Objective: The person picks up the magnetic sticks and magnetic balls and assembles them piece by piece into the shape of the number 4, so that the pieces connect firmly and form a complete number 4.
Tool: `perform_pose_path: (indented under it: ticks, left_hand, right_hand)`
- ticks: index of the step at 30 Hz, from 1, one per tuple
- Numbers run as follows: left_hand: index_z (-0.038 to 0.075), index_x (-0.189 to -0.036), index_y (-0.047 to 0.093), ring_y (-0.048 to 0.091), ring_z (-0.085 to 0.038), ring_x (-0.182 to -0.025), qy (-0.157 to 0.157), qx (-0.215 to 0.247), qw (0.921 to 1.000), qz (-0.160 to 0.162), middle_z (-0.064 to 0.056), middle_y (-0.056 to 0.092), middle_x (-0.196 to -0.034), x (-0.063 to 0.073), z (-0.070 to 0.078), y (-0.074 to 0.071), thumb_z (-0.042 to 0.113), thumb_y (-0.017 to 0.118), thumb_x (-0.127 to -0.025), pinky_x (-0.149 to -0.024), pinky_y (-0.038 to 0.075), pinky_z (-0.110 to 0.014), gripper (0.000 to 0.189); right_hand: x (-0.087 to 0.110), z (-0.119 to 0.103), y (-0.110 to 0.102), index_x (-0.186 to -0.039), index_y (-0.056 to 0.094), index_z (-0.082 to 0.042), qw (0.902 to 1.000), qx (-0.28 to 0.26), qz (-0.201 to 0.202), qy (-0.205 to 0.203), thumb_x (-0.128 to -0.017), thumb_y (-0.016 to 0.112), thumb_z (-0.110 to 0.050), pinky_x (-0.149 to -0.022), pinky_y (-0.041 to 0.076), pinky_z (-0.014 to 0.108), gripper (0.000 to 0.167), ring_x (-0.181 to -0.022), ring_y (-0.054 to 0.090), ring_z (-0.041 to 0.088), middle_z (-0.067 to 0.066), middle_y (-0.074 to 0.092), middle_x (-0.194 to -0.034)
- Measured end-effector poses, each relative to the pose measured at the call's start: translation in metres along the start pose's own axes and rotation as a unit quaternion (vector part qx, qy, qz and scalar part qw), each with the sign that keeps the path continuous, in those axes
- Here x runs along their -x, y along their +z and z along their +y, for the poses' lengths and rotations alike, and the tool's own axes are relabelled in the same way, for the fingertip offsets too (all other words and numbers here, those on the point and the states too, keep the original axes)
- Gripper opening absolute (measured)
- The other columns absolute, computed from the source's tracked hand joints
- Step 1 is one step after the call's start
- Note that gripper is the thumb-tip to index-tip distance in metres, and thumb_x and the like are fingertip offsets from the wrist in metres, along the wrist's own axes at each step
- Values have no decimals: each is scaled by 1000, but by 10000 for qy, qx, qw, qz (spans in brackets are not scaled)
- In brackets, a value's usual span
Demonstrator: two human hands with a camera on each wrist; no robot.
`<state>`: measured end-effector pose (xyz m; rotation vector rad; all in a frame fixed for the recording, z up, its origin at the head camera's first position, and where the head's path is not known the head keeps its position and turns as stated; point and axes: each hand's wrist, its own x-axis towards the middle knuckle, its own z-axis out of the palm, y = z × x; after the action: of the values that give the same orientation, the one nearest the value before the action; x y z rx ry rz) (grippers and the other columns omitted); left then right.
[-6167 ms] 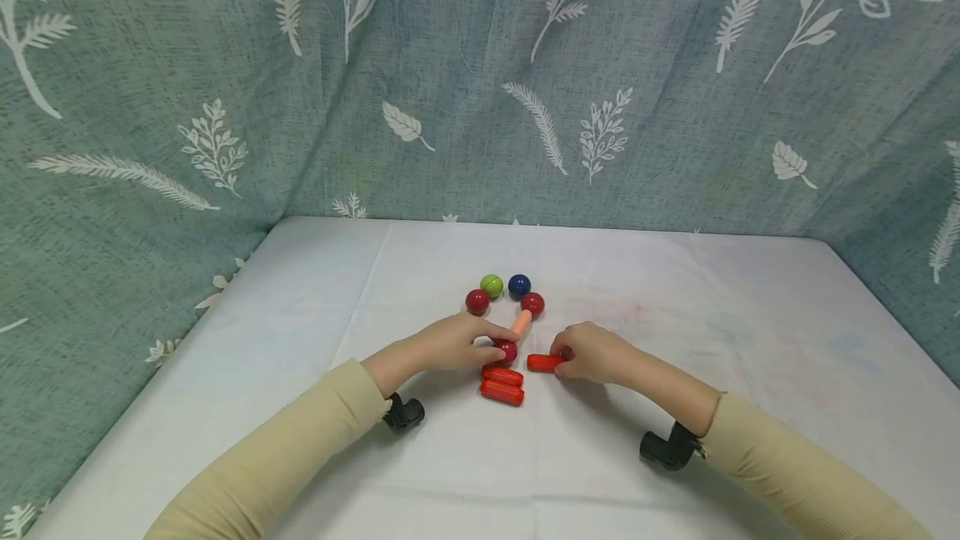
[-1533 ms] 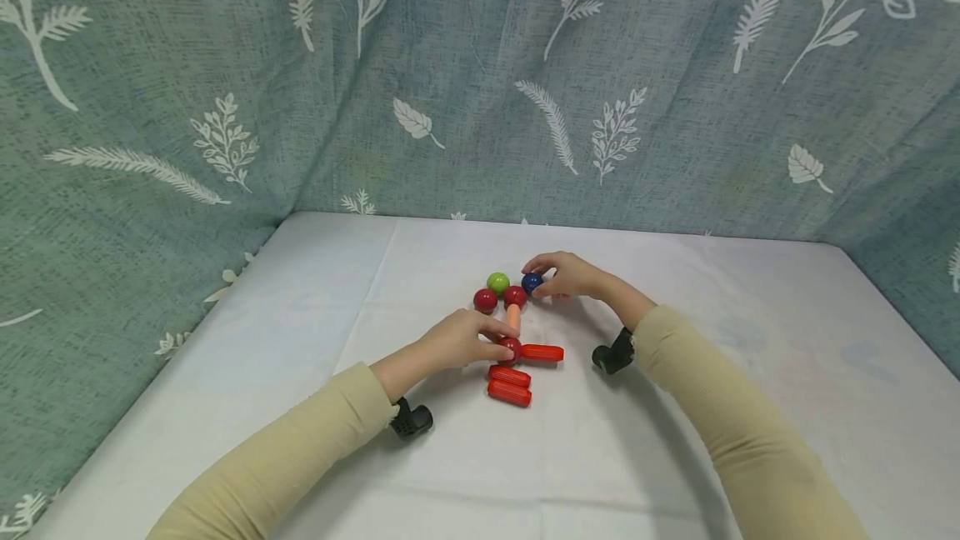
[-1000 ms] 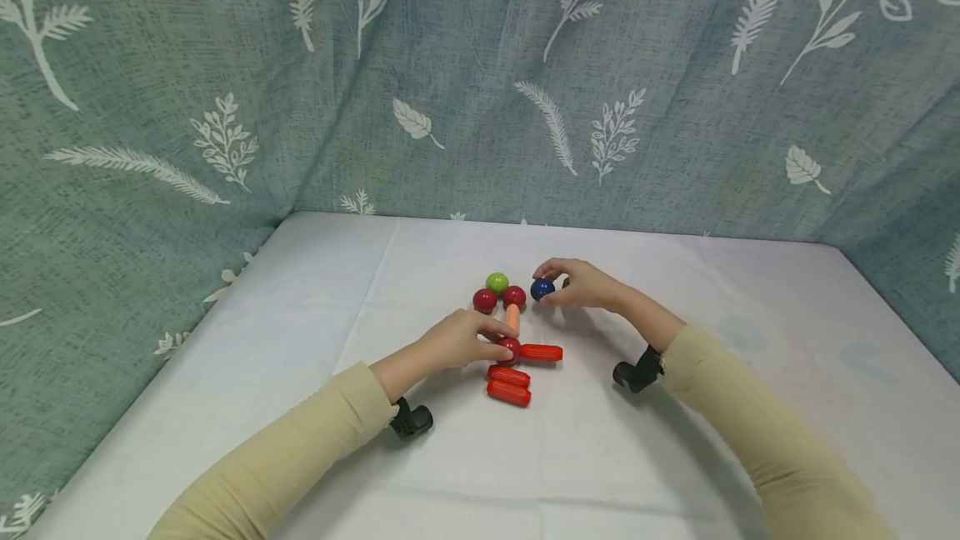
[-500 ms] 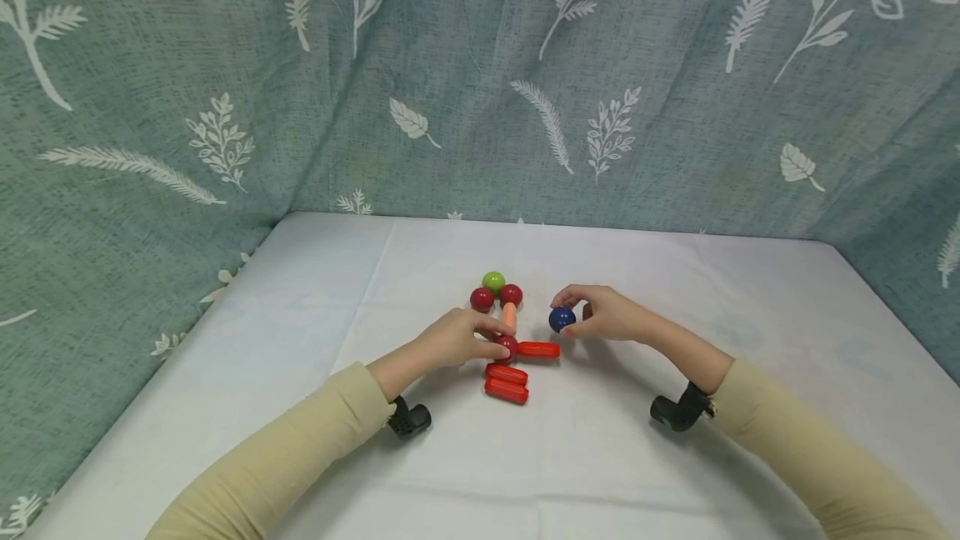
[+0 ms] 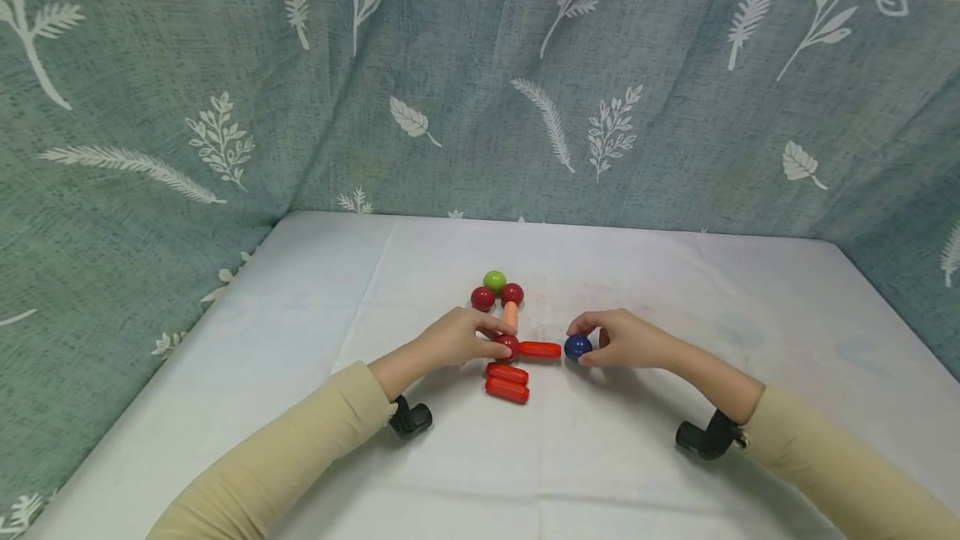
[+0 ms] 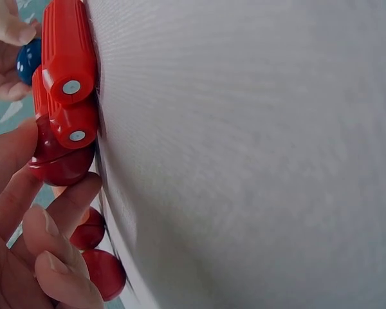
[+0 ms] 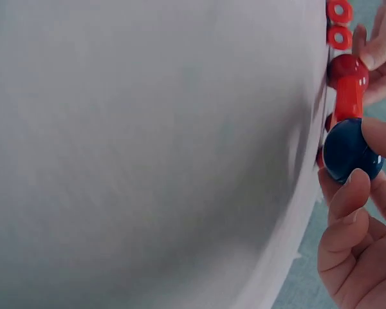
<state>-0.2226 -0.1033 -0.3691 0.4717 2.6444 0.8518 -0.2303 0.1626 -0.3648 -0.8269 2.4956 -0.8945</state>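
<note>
My left hand (image 5: 456,337) pinches a glossy red ball (image 5: 508,347) between thumb and fingers. From this ball a ribbed red rod (image 5: 540,349) extends right, and a peach rod (image 5: 511,314) runs back to another red ball (image 5: 512,294). A dark blue ball (image 5: 577,347) sits in the pinch of my right hand (image 5: 630,342), just off the red rod's free end. In the head view a thin gap separates them; the right wrist view (image 7: 349,151) has the blue ball overlapping that end, so contact is unclear there.
Two loose red rods (image 5: 507,382) lie side by side in front of the held red ball; silvery discs show on their ends in the left wrist view. Behind, a green ball (image 5: 494,281) and another red ball (image 5: 483,298) rest on the white tablecloth (image 5: 375,473).
The red rod, earlier in my right hand, now joins the held ball. My right hand then took the blue ball from the back and brought it forward and right. My left hand keeps its grip.
</note>
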Motion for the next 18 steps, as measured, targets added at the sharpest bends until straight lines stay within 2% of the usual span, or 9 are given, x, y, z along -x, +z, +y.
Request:
perform_pose_path:
  ticks: [11, 18]
  left_hand:
    - [26, -113, 66, 39, -13, -48, 23, -52, 10000, 2, 6, 63, -87, 0, 1, 0, 29, 71, -79, -48, 34, -23, 35]
    - [26, -114, 66, 39, -13, -48, -67, -52, 10000, -16, 6, 63, -86, 0, 1, 0, 30, 71, -79, -47, 34, -23, 35]
  right_hand:
    - [3, -1, 5, -107, 59, -5, 10000, -27, -47, 46, -79, 69, -12, -58, 44, 22, 31, -61, 49, 11, 7, 59, -99]
    - [1, -1, 6, -105, 59, -5, 9999, -88, -72, -87, -79, 69, -11, -57, 44, 23, 28, -60, 49, 11, 6, 60, -97]
